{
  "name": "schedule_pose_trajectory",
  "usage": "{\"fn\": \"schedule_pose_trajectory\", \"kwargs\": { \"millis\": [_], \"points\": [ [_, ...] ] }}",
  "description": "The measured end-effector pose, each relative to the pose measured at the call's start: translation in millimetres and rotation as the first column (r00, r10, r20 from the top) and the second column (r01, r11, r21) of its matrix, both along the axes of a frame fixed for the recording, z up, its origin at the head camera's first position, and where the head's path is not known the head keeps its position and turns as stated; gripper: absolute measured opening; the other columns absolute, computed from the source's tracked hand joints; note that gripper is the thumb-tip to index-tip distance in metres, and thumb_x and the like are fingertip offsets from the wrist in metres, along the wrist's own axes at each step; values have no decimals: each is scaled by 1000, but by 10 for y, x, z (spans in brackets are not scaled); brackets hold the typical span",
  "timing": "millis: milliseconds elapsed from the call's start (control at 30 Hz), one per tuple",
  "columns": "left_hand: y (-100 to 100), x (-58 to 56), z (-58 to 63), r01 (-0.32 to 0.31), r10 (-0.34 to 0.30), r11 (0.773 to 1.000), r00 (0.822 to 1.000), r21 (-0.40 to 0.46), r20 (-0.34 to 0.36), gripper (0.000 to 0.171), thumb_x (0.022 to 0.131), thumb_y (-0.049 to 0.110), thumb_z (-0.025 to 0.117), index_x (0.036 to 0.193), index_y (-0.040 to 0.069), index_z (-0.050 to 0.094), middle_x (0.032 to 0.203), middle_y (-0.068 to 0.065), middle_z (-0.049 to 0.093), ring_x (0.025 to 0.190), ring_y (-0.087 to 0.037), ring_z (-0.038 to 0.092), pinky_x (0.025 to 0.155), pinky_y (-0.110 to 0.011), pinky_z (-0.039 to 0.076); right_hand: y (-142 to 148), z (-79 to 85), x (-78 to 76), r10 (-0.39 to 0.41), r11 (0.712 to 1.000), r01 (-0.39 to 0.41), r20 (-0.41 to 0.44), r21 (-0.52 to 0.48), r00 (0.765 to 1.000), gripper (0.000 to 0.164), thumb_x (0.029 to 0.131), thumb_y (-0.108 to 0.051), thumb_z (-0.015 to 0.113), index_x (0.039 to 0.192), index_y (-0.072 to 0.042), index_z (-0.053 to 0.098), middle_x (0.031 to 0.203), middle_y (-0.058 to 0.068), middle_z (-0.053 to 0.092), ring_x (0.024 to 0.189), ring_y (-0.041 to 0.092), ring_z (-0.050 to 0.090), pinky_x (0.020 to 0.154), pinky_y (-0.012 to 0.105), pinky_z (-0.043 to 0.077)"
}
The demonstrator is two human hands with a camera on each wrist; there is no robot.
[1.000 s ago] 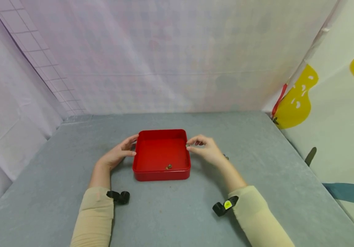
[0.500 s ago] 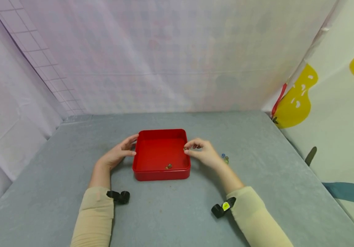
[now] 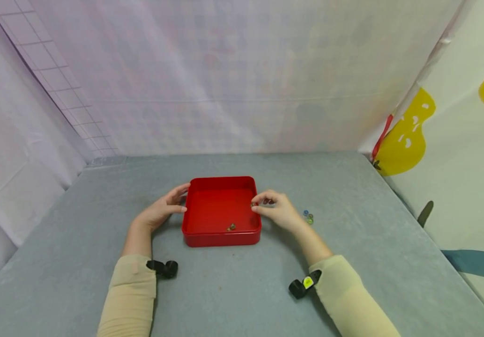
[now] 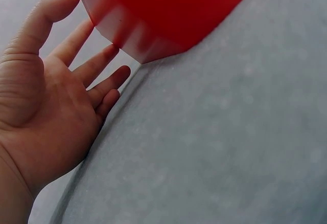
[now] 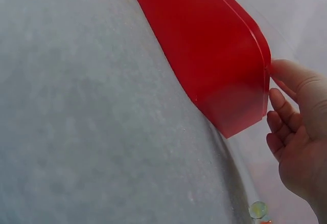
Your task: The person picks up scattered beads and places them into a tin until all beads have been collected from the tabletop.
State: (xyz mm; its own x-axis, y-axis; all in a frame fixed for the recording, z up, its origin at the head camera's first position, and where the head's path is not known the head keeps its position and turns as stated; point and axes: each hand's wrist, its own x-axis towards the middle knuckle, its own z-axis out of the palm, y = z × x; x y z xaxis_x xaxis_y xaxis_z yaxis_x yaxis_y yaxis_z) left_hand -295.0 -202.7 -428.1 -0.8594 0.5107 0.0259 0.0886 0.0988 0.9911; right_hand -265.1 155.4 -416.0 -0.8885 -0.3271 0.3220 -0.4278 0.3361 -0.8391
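A square red box [image 3: 221, 239] with low walls stands on the grey table, its open side up. My left hand [image 3: 160, 211] is at its left wall; the fingers are extended, their tips against the side, as the left wrist view shows. Over the right rim, my right hand [image 3: 279, 209] pinches a small glass marble [image 3: 253, 204] between thumb and forefinger, its other fingers curled behind. The thumb hides part of this marble. Inside the box, a dark marble [image 3: 232, 226] lies near the front wall, with a smaller yellowish bit beside it.
Right of my right forearm, a blue marble [image 3: 306, 213] and a green marble [image 3: 310, 221] lie with another on the grey table [image 3: 225, 290]. White cloth [image 3: 233, 75] hangs behind the table and along both sides. Black wrist cameras sit on both sleeves.
My right hand has shifted slightly left and toward me, bringing the marble over the box's right rim. The loose marbles beside that forearm now show more fully. My left hand stays put.
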Motion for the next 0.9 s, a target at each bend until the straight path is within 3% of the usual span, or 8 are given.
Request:
{"fn": "schedule_pose_trajectory", "kwargs": {
  "millis": [300, 700, 900],
  "points": [
    [2, 0, -8, -2, 2, 1000, 1000, 6, 4, 70, 91, 1, 55, 152, 5, 21, 156, -16, 16, 139, -37, 16, 104, -57, 24, -7, 0, 9, -9, 1000, 9, 17, 11, 1000, 15, 84, -12, 74, 99, -8, 72, 94, 2, 65, 89, 25, 51, 81, 39, 38],
    [9, 7, -2, -15, 15, 1000, 1000, 0, 8, 72, 91, 0, 56, 152, 7, 20, 156, -14, 18, 139, -36, 18, 104, -56, 25, -16, 1, 24, -16, 1000, 15, 35, 17, 999, 27, 85, -9, 72, 110, 1, 68, 99, 19, 62, 94, 35, 51, 82, 42, 37],
    [14, 15, 3, -15, 15, 1000, 1000, 1, 6, 71, 91, 1, 57, 152, 8, 21, 156, -14, 18, 139, -35, 18, 105, -57, 23, -9, -5, 18, -24, 1000, 24, 33, 13, 999, 23, 85, -12, 74, 106, -5, 70, 97, 11, 63, 92, 28, 52, 83, 39, 39]
  ]
}}
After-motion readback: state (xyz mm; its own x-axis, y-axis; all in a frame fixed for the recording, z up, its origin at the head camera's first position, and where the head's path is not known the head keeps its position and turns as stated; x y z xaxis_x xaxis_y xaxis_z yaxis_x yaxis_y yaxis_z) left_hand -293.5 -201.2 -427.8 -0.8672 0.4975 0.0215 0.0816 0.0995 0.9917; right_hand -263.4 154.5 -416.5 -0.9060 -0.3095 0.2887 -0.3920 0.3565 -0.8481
